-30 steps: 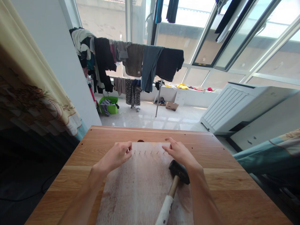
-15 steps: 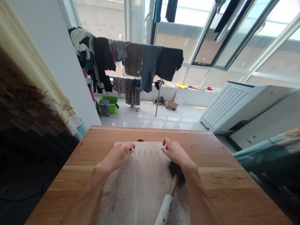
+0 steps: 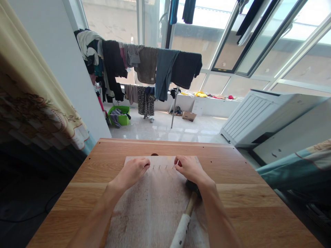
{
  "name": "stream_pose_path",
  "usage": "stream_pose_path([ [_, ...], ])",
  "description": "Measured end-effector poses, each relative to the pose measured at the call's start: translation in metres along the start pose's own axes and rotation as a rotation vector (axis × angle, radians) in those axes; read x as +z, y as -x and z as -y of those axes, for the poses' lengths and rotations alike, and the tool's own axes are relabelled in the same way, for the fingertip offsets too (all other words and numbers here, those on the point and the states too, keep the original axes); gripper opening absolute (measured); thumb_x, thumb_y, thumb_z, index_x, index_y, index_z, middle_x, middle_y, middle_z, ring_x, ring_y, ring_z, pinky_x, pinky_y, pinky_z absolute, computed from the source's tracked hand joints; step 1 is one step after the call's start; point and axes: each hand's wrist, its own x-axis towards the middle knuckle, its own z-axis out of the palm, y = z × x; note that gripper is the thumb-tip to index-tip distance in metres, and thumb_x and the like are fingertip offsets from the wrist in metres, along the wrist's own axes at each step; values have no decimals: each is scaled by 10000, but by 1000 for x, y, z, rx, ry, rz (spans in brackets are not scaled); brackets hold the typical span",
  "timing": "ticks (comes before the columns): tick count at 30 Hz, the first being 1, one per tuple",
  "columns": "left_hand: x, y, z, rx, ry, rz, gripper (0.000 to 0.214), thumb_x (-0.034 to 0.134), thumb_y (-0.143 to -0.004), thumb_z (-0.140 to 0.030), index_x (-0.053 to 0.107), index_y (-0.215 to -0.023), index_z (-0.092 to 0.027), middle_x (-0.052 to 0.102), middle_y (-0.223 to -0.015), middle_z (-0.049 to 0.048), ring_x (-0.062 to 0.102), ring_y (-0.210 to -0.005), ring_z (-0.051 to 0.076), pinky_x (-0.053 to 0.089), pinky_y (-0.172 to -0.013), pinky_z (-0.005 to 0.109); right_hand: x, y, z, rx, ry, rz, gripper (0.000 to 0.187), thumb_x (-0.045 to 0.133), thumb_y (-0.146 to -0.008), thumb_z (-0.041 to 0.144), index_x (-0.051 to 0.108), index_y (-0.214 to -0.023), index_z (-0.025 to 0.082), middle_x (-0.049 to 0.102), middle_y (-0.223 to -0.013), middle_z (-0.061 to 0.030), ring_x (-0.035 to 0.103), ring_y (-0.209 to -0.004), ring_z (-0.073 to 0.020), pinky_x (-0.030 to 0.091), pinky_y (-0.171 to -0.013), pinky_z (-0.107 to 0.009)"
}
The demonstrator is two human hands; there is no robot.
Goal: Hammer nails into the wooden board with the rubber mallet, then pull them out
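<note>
A pale, worn wooden board (image 3: 152, 206) lies before me, with a row of several thin nails (image 3: 159, 167) standing upright near its far edge. At the left end of the row, my left hand (image 3: 134, 169) is closed in a pinch, its fingertips covering the endmost nail. My right hand (image 3: 190, 167) has curled fingers, thumb and forefinger tips at a nail (image 3: 173, 166) near the right end; the contact is partly hidden. Beneath my right forearm rests a hammer (image 3: 184, 220) with a dark head and a white-wrapped wooden handle, its head partly covered by the arm.
The board rests on a wooden table (image 3: 85, 193) with small dark holes. Beyond it stand a drying rack hung with clothes (image 3: 147, 65), a green basket (image 3: 124, 120) and a small cardboard box (image 3: 189, 116) on the floor. A white appliance (image 3: 253, 113) stands at right.
My right hand has shifted left along the nail row, and its fingers have drawn in. My left fingertips have closed over the leftmost nail, which was visible before. The hammer stays put.
</note>
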Motion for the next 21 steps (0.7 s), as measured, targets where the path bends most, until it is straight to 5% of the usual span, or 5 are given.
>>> stream_pose_path([
  [10, -4, -3, -11, -46, 389, -206, 167, 593, -929, -311, 711, -866, -212, 725, -798, 14, 635, -737, 167, 452, -724, 268, -5, 2, 12, -4, 7, -25, 135, 635, -908, 223, 726, -807, 224, 785, -877, -45, 683, -855, -212, 394, -704, -280],
  [16, -1, -12, -12, -316, 1343, -279, 153, 760, -811, -284, 716, -845, -141, 677, -760, 18, 582, -689, 101, 458, -634, 195, -3, 2, 13, -16, -23, -20, 128, 663, -911, 203, 711, -793, 214, 781, -880, -44, 684, -859, -195, 408, -718, -262],
  [21, -3, -16, -17, -580, 1930, -336, 78, 613, -809, -68, 658, -759, -108, 587, -691, 10, 548, -615, 74, 456, -547, 164, -2, 1, 12, -17, -27, -20, 134, 652, -904, 191, 706, -783, 211, 775, -853, -47, 678, -834, -199, 401, -704, -265],
])
